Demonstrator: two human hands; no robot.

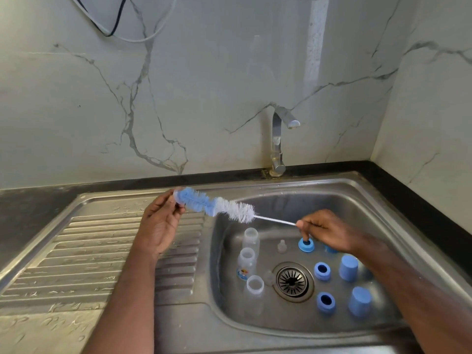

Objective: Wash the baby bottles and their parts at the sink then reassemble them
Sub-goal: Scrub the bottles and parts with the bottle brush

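Above the stainless-steel sink basin (pixel 357 200), a long blue-and-white bristle bottle brush (pixel 217 205) is held level between both hands. The left hand (pixel 161 221) curls its fingertips round the blue bristle tip; the right hand (pixel 321 231) pinches the thin white wire handle (pixel 275 221) at its far end.

Down in the basin stand three clear plastic baby bottles (pixel 247 264) on the left, with two small clear teats (pixel 281 246), blue screw rings (pixel 322 270) and blue caps (pixel 348 267) spread round the drain (pixel 293 281). The chrome tap (pixel 277 141) shows no water running, and no part looks washed yet.

Risks, as I judge them: the wire handle is springy, so letting go of the tip could flick the bristles and spatter whatever they carry. The light, upright bottles could topple if the brush is pushed in without a steadying hand. The small teat beside the drain could be swept against the strainer once water flows.
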